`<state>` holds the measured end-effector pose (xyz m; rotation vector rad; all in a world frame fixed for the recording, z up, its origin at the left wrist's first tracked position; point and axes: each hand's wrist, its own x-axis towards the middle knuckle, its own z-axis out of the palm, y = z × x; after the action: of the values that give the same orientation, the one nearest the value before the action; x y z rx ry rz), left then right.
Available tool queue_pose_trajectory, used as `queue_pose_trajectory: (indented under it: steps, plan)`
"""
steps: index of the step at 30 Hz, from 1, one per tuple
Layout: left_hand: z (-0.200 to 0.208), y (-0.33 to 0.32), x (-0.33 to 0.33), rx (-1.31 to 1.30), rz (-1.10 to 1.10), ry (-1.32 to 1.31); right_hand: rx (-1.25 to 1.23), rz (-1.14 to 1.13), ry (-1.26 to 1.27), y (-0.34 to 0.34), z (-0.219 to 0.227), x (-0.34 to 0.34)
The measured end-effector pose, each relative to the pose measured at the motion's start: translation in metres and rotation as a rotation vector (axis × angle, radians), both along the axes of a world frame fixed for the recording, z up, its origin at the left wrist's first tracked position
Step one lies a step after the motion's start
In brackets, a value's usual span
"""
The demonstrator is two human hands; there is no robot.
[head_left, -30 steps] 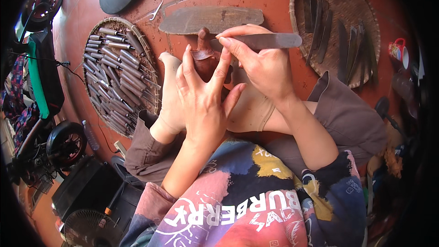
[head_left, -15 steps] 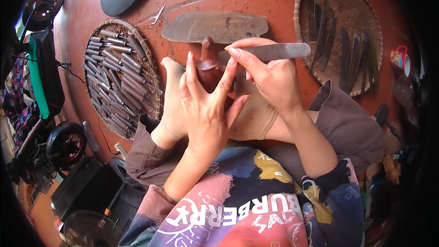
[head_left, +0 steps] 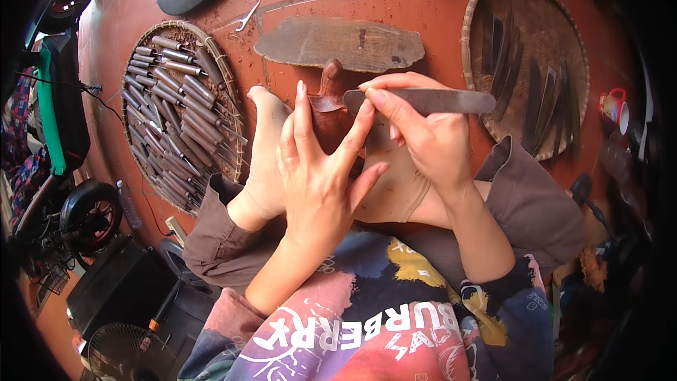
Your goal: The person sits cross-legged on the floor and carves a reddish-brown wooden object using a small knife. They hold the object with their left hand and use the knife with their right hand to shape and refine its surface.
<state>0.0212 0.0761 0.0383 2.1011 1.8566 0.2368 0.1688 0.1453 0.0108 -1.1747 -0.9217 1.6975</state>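
Observation:
A carved reddish-brown wooden piece (head_left: 329,85) with a rounded knob on top stands between my two feet, its lower part largely hidden by my left hand (head_left: 317,166). That hand lies over the wood with fingers spread; its index fingertip reaches close to my right thumb. My right hand (head_left: 431,130) pinches a flat, dark metal scraper blade (head_left: 451,101) with a rounded end. The blade lies nearly level, its left end against or very near the wooden piece's right side; the exact contact cannot be made out.
A woven tray (head_left: 236,109) at left holds many wooden-handled carving tools. Another woven tray (head_left: 467,42) at right holds several dark flat blades. A worn wooden board (head_left: 338,41) lies ahead on the tiled floor. A red mug (head_left: 615,109) is at far right, a fan (head_left: 130,353) at lower left.
The blade has tilted: its right end now sits lower in the view, nearer to me. My left hand keeps its spread pose on the wood. The whole view has shifted slightly.

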Motion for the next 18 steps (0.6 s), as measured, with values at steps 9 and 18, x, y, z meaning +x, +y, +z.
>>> queue_pose_trajectory:
  steps: [9, 18]
  plan:
    - [0.001, 0.000, 0.004, -0.008, 0.022, 0.042, 0.026, 0.023, 0.003, 0.001, -0.004, 0.002]
    - [0.001, -0.004, 0.006, -0.004, 0.025, 0.042, 0.014, 0.008, -0.077, -0.003, 0.001, 0.002]
